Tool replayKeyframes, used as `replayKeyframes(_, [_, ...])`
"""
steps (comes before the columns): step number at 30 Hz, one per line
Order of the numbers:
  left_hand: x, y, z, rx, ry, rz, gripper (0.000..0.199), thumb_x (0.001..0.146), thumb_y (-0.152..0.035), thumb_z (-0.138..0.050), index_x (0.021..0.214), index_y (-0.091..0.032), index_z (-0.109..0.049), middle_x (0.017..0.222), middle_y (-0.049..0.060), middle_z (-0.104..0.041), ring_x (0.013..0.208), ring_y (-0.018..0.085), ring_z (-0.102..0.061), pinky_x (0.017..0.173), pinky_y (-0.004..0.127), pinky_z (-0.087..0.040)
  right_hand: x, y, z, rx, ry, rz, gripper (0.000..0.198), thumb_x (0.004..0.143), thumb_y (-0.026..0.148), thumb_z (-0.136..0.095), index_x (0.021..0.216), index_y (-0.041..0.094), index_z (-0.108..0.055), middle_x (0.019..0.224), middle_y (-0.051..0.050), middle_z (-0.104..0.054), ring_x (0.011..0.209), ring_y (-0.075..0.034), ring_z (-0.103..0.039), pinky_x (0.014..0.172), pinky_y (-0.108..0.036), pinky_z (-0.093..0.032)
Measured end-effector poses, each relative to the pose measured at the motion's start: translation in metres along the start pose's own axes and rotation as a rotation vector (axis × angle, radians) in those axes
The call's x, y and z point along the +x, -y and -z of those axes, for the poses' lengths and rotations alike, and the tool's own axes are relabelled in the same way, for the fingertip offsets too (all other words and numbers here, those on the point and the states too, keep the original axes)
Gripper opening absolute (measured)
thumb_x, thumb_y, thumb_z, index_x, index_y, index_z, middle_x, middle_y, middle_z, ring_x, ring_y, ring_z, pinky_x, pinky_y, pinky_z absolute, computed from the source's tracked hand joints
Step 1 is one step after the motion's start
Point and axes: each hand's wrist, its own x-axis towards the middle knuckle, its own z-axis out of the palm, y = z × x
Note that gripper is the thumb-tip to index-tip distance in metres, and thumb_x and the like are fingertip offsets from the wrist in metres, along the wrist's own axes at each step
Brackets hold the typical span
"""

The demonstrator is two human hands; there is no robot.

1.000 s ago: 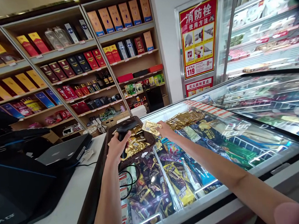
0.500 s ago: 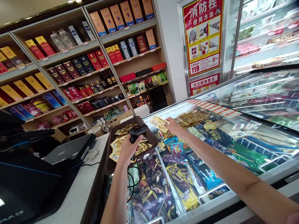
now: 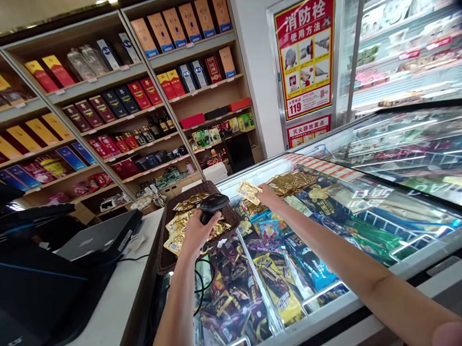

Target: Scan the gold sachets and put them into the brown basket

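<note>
The scanner in the left hand [image 3: 197, 231] looks like black plastic, its rounded head [image 3: 214, 200] faintly glossy. Pinched in the right hand [image 3: 269, 197], a packet [image 3: 248, 191] shows a shiny, pale-gold, foil-like film; the wrappers [image 3: 176, 225] around the left hand are crinkled, glossy gold. Beneath them, the brown basket [image 3: 230, 217] has a rough, woven texture. Right of the right hand, smooth glass [image 3: 367, 194] throws back bright reflections. Left of the left hand, the pale worktop [image 3: 102, 314] looks smooth, and a dark machine [image 3: 24, 287] appears plastic. Beyond both hands, the shelving [image 3: 200, 103] looks like wood, while a silvery metal frame [image 3: 273, 41] borders a smooth printed poster [image 3: 308, 60].
</note>
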Motion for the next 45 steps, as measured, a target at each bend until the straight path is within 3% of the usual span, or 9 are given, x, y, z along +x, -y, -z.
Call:
replayKeyframes(5, [0.002,0.005,0.001,0.008,0.018,-0.020,0.050,0.066,-0.065,-0.072,0.084,-0.021,-0.059,0.058,-0.002,-0.056,0.054,0.017,-0.055,0.052,0.027,-0.039,0.017,-0.032,0.003,-0.255,-0.167,-0.034,0.049,0.084,0.016,-0.053,0.132,0.009,-0.048,0.112,-0.019,-0.066,0.101,-0.029,-0.064,0.074,-0.031,-0.046])
replayKeyframes(9, [0.005,0.008,0.005,0.042,0.010,-0.031,0.048,0.070,-0.064,-0.070,0.082,-0.020,-0.058,0.056,-0.002,-0.056,0.052,0.016,-0.054,0.051,0.026,-0.038,0.015,-0.037,0.004,-0.395,-0.225,0.006,0.049,0.084,0.016,-0.054,0.132,0.008,-0.049,0.111,-0.018,-0.066,0.111,-0.031,-0.060,0.088,-0.036,-0.044])
replayKeyframes(15, [-0.004,0.010,0.058,0.054,-0.024,0.051,0.051,0.066,-0.066,-0.074,0.082,-0.020,-0.058,0.059,-0.001,-0.058,0.054,0.015,-0.053,0.052,0.025,-0.038,-0.009,-0.020,0.000,-0.554,-0.367,0.241,0.039,0.090,0.021,-0.052,0.126,0.009,-0.055,0.130,-0.024,-0.052,0.126,-0.036,-0.041,0.101,-0.045,-0.032])
replayKeyframes(18, [-0.014,0.013,0.091,0.076,-0.090,0.104,0.054,0.061,-0.068,-0.075,0.080,-0.020,-0.058,0.057,-0.001,-0.057,0.053,0.015,-0.053,0.052,0.025,-0.037,-0.025,0.001,-0.017,-0.513,-0.292,0.344,0.040,0.092,0.024,-0.052,0.130,0.010,-0.053,0.130,-0.021,-0.053,0.125,-0.035,-0.042,0.102,-0.044,-0.031])
replayKeyframes(21, [-0.021,0.016,0.110,0.106,-0.155,0.139,0.054,0.062,-0.070,-0.073,0.076,-0.020,-0.057,0.056,-0.002,-0.055,0.053,0.015,-0.052,0.052,0.025,-0.038,-0.045,0.030,-0.048,-0.520,-0.105,0.447,0.035,0.093,0.027,-0.053,0.125,0.014,-0.058,0.127,-0.017,-0.058,0.121,-0.031,-0.049,0.101,-0.042,-0.036])
replayKeyframes(26, [-0.023,0.016,0.112,0.116,-0.209,0.125,0.053,0.066,-0.069,-0.070,0.079,-0.019,-0.057,0.058,0.000,-0.057,0.055,0.016,-0.053,0.052,0.025,-0.038,-0.075,0.080,-0.108,-0.592,0.364,0.588,0.040,0.090,0.044,-0.062,0.121,0.019,-0.063,0.125,-0.012,-0.064,0.115,-0.028,-0.058,0.092,-0.035,-0.044])
replayKeyframes(31, [-0.025,0.012,0.107,0.078,-0.182,0.091,0.053,0.067,-0.068,-0.071,0.081,-0.018,-0.058,0.057,-0.001,-0.056,0.052,0.014,-0.052,0.051,0.025,-0.038,-0.081,0.107,-0.141,-0.753,0.650,0.579,0.063,0.071,0.050,-0.080,0.123,0.018,-0.063,0.127,-0.015,-0.064,0.113,-0.033,-0.062,0.084,-0.035,-0.049])
replayKeyframes(37, [-0.019,0.012,0.100,0.119,-0.187,0.072,0.054,0.067,-0.068,-0.070,0.083,-0.018,-0.060,0.056,-0.001,-0.058,0.051,0.015,-0.053,0.049,0.025,-0.037,-0.072,0.093,-0.141,-0.730,0.592,0.577,0.053,0.069,0.044,-0.083,0.115,0.022,-0.067,0.118,-0.012,-0.069,0.106,-0.032,-0.064,0.080,-0.032,-0.049])
replayKeyframes(45, [-0.013,-0.001,0.075,0.049,-0.195,0.049,0.056,0.062,-0.071,-0.073,0.078,-0.018,-0.060,0.056,0.000,-0.060,0.051,0.015,-0.053,0.048,0.024,-0.035,-0.064,0.063,-0.106,-0.209,0.328,0.740,0.019,0.091,0.032,-0.062,0.104,0.020,-0.065,0.106,-0.005,-0.070,0.096,-0.020,-0.062,0.079,-0.027,-0.041])
